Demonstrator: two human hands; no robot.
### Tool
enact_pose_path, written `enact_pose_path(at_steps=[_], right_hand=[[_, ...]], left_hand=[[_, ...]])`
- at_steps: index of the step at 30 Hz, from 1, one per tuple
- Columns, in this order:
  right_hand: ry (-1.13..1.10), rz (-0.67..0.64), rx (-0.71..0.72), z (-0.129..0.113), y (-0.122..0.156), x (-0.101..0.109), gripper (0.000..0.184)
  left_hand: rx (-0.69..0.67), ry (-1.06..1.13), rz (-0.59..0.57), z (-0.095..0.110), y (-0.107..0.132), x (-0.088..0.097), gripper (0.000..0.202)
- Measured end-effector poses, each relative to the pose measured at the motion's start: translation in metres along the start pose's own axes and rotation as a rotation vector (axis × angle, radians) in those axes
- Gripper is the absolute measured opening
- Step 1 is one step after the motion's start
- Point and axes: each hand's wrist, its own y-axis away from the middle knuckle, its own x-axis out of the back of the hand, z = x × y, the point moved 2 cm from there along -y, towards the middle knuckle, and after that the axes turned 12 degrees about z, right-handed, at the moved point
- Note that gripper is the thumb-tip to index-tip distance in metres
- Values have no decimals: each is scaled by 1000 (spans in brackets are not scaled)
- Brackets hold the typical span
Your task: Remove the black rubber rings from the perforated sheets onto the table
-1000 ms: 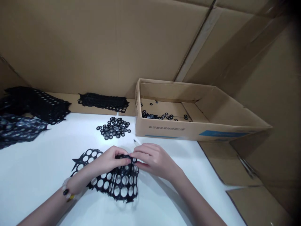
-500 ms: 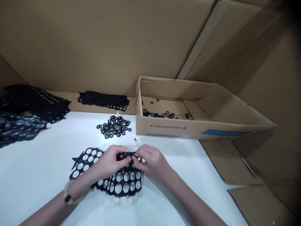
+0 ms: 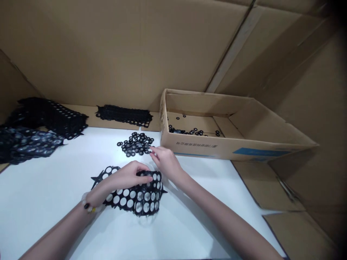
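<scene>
My left hand (image 3: 127,177) grips the curled black perforated sheet (image 3: 137,199), its fingers lying over the sheet's top edge. The sheet's round holes are mostly empty, while several near its right end show grey metal centres. My right hand (image 3: 166,162) is off the sheet, reaching forward. Its fingertips are at the right edge of a loose pile of small black rings (image 3: 135,144) on the white table. I cannot tell whether those fingers hold a ring.
An open cardboard box (image 3: 217,148) holds scattered black rings and stands to the right of the pile. Stacks of black perforated sheets (image 3: 40,141) lie at the far left, with another stack (image 3: 124,115) at the back. Cardboard walls surround the white table (image 3: 48,187).
My right hand has let go of the sheet and moved forward to the ring pile. My left hand keeps hold of the sheet, which now sits slightly further right.
</scene>
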Motion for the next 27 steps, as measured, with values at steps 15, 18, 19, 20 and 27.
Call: enact_pose_path(at_steps=[15,18,19,20,27], right_hand=[[-831,-136,-534,14,55,21,40],[-899,-171,-631,13,55,21,41],[-909,-166,-660,13,55,21,41],[-907,-156,-678,13,55,22,40],[-918,-124,-682,8,59,23,32]], left_hand=[[-95,126,265,7,-1,1,29],[-75,108,291,7,-1,1,30],[-72,107,284,6,-2,0,31],[-76,108,279,6,-1,-1,30],[-270,-327,634,22,14,-12,13]])
